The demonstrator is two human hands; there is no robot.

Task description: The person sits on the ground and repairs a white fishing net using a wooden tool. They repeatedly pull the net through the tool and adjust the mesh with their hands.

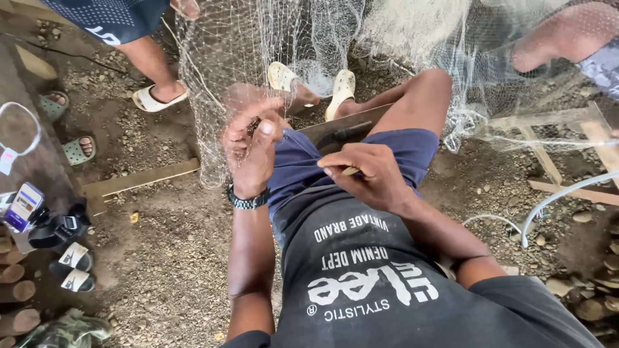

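Note:
My left hand (pixel 251 145) pinches a fold of the pale fishing net (pixel 219 77) that hangs in front of my knees. A dark wristband sits on that wrist. My right hand (pixel 364 174) is closed on a small tan netting needle (pixel 345 169), from which a thin thread runs up to the left hand's fingers. Both hands are over my blue shorts, close together. A dark flat board (pixel 348 129) lies across my lap behind the hands.
Net drapes over another person's leg (pixel 567 35) at top right. Another person's legs in pale sandals (pixel 155 96) stand at top left. Wooden planks (pixel 138 179) and a white hose (pixel 554 200) lie on gravel. Sandals (pixel 72 267) and a small box (pixel 24 206) are at left.

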